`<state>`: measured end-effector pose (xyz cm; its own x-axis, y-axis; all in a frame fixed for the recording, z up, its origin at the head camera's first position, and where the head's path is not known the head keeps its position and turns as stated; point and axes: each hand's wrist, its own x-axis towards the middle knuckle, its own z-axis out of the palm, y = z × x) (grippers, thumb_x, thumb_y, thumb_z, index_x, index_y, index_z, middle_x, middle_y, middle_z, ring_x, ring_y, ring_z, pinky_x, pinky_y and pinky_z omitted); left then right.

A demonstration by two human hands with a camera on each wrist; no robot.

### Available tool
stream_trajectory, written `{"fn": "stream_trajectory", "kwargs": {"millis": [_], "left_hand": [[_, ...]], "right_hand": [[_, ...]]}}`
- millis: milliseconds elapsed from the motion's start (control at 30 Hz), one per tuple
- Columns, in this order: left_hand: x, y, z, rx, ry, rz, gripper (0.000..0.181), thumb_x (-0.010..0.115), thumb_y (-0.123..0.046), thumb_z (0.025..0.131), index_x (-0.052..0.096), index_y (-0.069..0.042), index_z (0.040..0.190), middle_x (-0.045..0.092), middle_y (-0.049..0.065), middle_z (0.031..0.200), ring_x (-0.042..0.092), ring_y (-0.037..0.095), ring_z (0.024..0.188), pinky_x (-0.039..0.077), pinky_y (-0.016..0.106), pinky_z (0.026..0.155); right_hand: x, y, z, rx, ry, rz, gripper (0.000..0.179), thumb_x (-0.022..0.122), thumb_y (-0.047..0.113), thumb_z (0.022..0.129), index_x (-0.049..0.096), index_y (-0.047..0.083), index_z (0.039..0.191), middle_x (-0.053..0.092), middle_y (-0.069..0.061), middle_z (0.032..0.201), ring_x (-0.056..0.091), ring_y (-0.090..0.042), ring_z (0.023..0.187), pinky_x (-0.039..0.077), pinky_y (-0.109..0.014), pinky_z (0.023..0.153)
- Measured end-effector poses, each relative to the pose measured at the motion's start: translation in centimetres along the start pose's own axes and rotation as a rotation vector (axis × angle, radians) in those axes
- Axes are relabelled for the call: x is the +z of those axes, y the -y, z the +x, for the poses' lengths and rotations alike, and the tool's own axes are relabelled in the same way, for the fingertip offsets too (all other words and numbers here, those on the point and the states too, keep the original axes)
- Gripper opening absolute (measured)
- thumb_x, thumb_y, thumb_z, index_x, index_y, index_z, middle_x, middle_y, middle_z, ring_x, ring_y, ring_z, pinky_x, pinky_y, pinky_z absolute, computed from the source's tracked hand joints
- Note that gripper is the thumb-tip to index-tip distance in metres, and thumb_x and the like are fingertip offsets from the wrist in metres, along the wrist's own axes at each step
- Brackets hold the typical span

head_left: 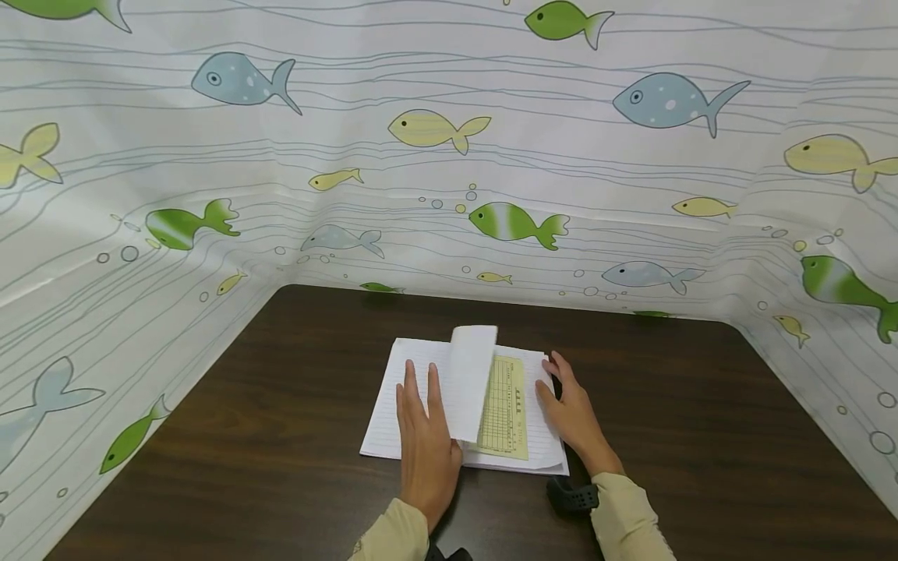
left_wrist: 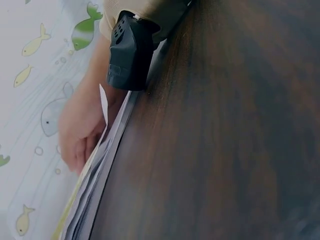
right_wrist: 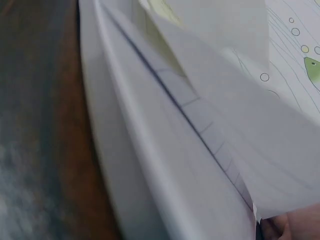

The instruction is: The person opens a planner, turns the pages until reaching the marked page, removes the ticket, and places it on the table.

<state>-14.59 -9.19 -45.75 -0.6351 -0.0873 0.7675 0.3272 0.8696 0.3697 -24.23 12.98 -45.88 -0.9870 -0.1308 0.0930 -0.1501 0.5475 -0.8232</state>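
An open notebook (head_left: 381, 405) with lined pages lies on the dark table. One white page (head_left: 471, 382) stands up from its middle, curved over. Beside that page, on the right half, lies a yellow printed slip (head_left: 507, 409) with a grid. My left hand (head_left: 426, 448) is at the notebook's lower middle, fingers straight and spread against the left side of the raised page. At the right edge, my right hand (head_left: 577, 417) touches the notebook with thumb and forefinger apart. The left wrist view shows the right hand (left_wrist: 82, 132) at the stacked page edges, its fingertips partly hidden.
The dark wooden table (head_left: 231, 436) extends around the notebook. White fabric walls (head_left: 435, 187) printed with fish enclose the back and sides. A black wrist device (head_left: 571, 496) sits at the right sleeve (head_left: 624, 514).
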Motion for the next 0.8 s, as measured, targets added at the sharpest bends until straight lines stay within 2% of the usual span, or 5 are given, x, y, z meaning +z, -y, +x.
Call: {"fn": "stream_trajectory", "kwargs": {"millis": [167,367,633,733,800], "left_hand": [[0.09,0.35,0.25,0.07,-0.047,0.15,0.115,0.063,0.03,0.052,0.031,0.002,0.16,0.014,0.035,0.164,0.018,0.049,0.153,0.006,0.051,0.128],[-0.29,0.35,0.36,0.105,0.059,0.305,0.108,0.074,0.024,0.058,0.04,-0.002,0.157,0.019,0.035,0.164,0.023,0.049,0.152,0.022,0.056,0.125],[-0.27,0.05,0.35,0.109,0.148,0.118,0.072,0.06,-0.02,0.099,0.03,0.001,0.161,0.02,0.019,0.17,0.021,0.036,0.157,0.006,0.04,0.129],[-0.29,-0.06,0.24,0.125,0.281,0.052,0.067,0.047,-0.043,0.108,0.034,-0.005,0.162,0.027,0.014,0.169,0.026,0.032,0.155,0.016,0.043,0.128],[-0.34,0.0,-0.06,0.139,0.452,0.057,0.065,0.04,-0.05,0.109,0.039,-0.009,0.16,0.032,0.01,0.167,0.03,0.03,0.154,0.023,0.047,0.126]], "right_hand": [[-0.03,0.1,0.04,0.016,-0.009,-0.01,0.07,0.052,0.022,0.108,0.015,0.007,0.165,0.036,-0.017,0.165,0.019,-0.038,0.156,0.015,-0.062,0.124],[-0.02,0.23,0.02,0.022,-0.012,-0.014,0.071,0.053,0.022,0.107,0.015,0.007,0.165,0.037,-0.017,0.164,0.02,-0.039,0.156,0.016,-0.063,0.124],[0.0,0.29,0.0,0.021,-0.013,-0.002,0.069,0.052,0.021,0.108,0.016,0.007,0.165,0.037,-0.018,0.164,0.021,-0.038,0.156,0.017,-0.063,0.123],[0.0,0.26,-0.01,0.015,-0.016,0.003,0.067,0.051,0.021,0.108,0.017,0.006,0.165,0.038,-0.018,0.163,0.023,-0.038,0.155,0.019,-0.062,0.123],[0.0,0.23,-0.04,0.012,-0.016,0.004,0.066,0.052,0.021,0.108,0.019,0.006,0.164,0.04,-0.018,0.162,0.024,-0.037,0.155,0.02,-0.061,0.123]]}}
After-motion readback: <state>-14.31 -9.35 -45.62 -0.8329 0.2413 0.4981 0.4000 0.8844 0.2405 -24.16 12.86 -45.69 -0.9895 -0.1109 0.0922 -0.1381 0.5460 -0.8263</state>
